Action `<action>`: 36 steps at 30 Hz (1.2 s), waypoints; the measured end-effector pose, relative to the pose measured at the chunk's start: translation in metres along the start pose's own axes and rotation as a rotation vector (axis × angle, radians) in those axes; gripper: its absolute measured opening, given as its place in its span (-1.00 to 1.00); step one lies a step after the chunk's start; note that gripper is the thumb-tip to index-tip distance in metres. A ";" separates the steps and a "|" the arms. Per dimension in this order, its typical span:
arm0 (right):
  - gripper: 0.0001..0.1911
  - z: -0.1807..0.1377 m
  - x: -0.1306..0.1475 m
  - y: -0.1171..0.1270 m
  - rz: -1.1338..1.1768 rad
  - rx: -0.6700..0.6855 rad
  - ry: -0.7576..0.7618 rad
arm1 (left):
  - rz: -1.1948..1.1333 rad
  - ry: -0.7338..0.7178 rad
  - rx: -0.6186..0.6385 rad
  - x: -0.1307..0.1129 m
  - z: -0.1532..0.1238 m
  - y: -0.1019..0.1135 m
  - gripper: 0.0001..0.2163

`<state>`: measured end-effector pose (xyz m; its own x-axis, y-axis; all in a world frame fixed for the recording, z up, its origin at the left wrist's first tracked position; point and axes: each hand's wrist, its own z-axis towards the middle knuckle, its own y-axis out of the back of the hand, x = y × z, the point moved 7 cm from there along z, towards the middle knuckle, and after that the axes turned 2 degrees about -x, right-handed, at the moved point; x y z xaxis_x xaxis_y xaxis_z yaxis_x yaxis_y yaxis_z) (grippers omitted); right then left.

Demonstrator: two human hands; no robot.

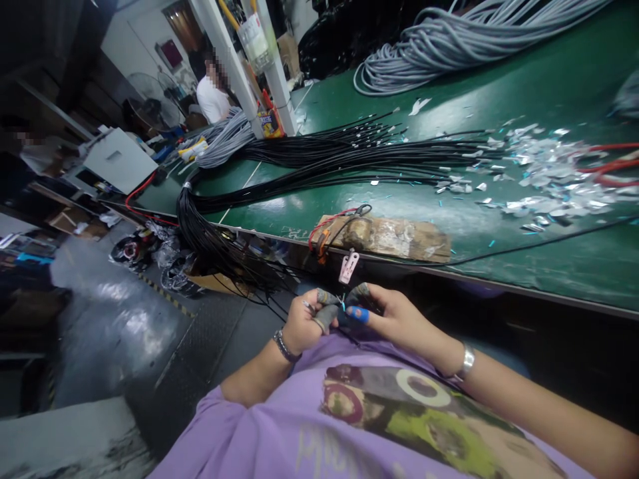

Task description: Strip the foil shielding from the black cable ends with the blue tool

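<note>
1. Green desk point(499, 93) spans the background.
2. Black cable bundle point(229, 197) lies partly on it.
3. Left hand point(302, 324) and right hand point(399, 320) meet off the edge, fingers pinching fine wires point(343, 305).
4. Wires, between both hands: likely light, limp, easily snapped; best held near their base.

single head-worn view, facing forward and down, rolled: green bench point(549, 274) slopes down toward frame right. left hand point(301, 327) and right hand point(397, 318) close, just below frame centre; white box point(127, 169) farther off, upper left.
</note>
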<state>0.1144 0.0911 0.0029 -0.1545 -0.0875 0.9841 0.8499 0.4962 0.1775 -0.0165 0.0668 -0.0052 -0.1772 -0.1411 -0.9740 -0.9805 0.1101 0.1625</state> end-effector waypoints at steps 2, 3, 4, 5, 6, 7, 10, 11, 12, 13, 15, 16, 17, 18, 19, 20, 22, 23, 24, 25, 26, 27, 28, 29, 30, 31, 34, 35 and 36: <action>-0.69 0.000 0.001 -0.001 -0.036 -0.012 0.012 | -0.004 -0.006 -0.009 0.002 0.000 0.000 -0.68; -0.70 0.000 0.002 -0.001 -0.062 -0.017 0.023 | -0.003 -0.015 -0.007 0.003 -0.001 0.000 -0.69; -0.73 0.000 0.002 -0.002 -0.089 -0.021 0.038 | 0.001 -0.029 -0.002 0.004 -0.001 0.000 -0.70; -0.75 0.000 0.003 -0.003 -0.116 -0.027 0.053 | 0.009 -0.046 0.007 0.004 -0.002 0.000 -0.71; -0.77 0.000 0.003 -0.003 -0.142 -0.031 0.065 | 0.023 -0.063 0.019 0.005 -0.002 0.000 -0.72; -0.79 -0.001 0.003 -0.004 -0.170 -0.035 0.073 | 0.039 -0.079 0.033 0.005 -0.002 0.000 -0.74; -0.88 -0.001 0.003 -0.002 -0.283 -0.069 0.089 | 0.079 -0.121 0.078 0.004 -0.003 -0.001 -0.77; -0.91 -0.001 0.004 -0.001 -0.324 -0.084 0.096 | 0.085 -0.129 0.093 0.003 -0.003 -0.001 -0.77; -0.94 -0.002 0.005 0.000 -0.363 -0.100 0.107 | 0.083 -0.133 0.104 0.003 -0.003 -0.001 -0.77; -0.95 -0.002 0.007 0.001 -0.398 -0.115 0.120 | 0.073 -0.131 0.111 0.002 -0.003 -0.002 -0.76; -0.95 -0.003 0.009 0.003 -0.456 -0.140 0.146 | 0.037 -0.111 0.096 0.002 -0.002 -0.002 -0.73; -0.93 -0.004 0.009 0.004 -0.483 -0.155 0.158 | 0.012 -0.095 0.075 0.002 -0.001 -0.002 -0.72; -0.91 -0.004 0.010 0.005 -0.512 -0.177 0.170 | -0.012 -0.080 0.050 0.003 -0.001 -0.002 -0.71; -0.89 -0.005 0.011 0.007 -0.543 -0.202 0.186 | -0.032 -0.066 0.024 0.003 -0.001 -0.002 -0.70; -0.88 -0.006 0.012 0.008 -0.573 -0.227 0.207 | -0.045 -0.054 0.002 0.003 -0.001 -0.001 -0.69; -0.89 -0.007 0.014 0.009 -0.599 -0.247 0.235 | -0.051 -0.045 -0.014 0.003 -0.001 -0.002 -0.69; -0.94 -0.009 0.016 0.009 -0.622 -0.263 0.293 | -0.048 -0.032 -0.033 0.004 -0.001 -0.002 -0.69; -0.95 -0.010 0.018 0.008 -0.617 -0.262 0.315 | -0.044 -0.028 -0.039 0.004 -0.001 -0.001 -0.69; -0.95 -0.010 0.019 0.007 -0.600 -0.260 0.329 | -0.040 -0.027 -0.045 0.004 -0.002 -0.001 -0.69; -0.94 -0.010 0.019 0.007 -0.571 -0.261 0.332 | -0.037 -0.029 -0.048 0.004 -0.002 0.000 -0.69; -0.92 -0.010 0.019 0.008 -0.528 -0.263 0.325 | -0.033 -0.036 -0.049 0.004 -0.002 0.000 -0.70; -0.89 -0.010 0.019 0.009 -0.473 -0.264 0.310 | -0.028 -0.044 -0.048 0.003 -0.003 0.000 -0.71; -0.86 -0.009 0.019 0.009 -0.409 -0.263 0.290 | -0.022 -0.053 -0.044 0.002 -0.003 0.000 -0.72; -0.83 -0.008 0.018 0.009 -0.341 -0.255 0.265 | -0.016 -0.062 -0.040 0.002 -0.003 0.000 -0.73; -0.81 -0.007 0.016 0.009 -0.273 -0.243 0.237 | -0.011 -0.068 -0.035 0.002 -0.003 -0.001 -0.73; -0.80 -0.006 0.014 0.009 -0.210 -0.228 0.208 | -0.007 -0.071 -0.033 0.001 -0.003 -0.001 -0.74; -0.77 -0.002 0.006 0.007 -0.047 -0.184 0.114 | -0.011 -0.074 -0.029 0.002 -0.004 -0.002 -0.73; -0.77 -0.001 0.003 0.006 0.006 -0.173 0.079 | -0.016 -0.074 -0.027 0.002 -0.004 -0.003 -0.73; -0.75 0.000 0.000 0.004 0.060 -0.162 0.041 | -0.023 -0.074 -0.025 0.002 -0.004 -0.003 -0.72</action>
<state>0.1185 0.0930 0.0032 -0.0834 -0.0984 0.9916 0.9277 0.3558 0.1133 -0.0141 0.0624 -0.0074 -0.1494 -0.0704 -0.9863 -0.9862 0.0825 0.1435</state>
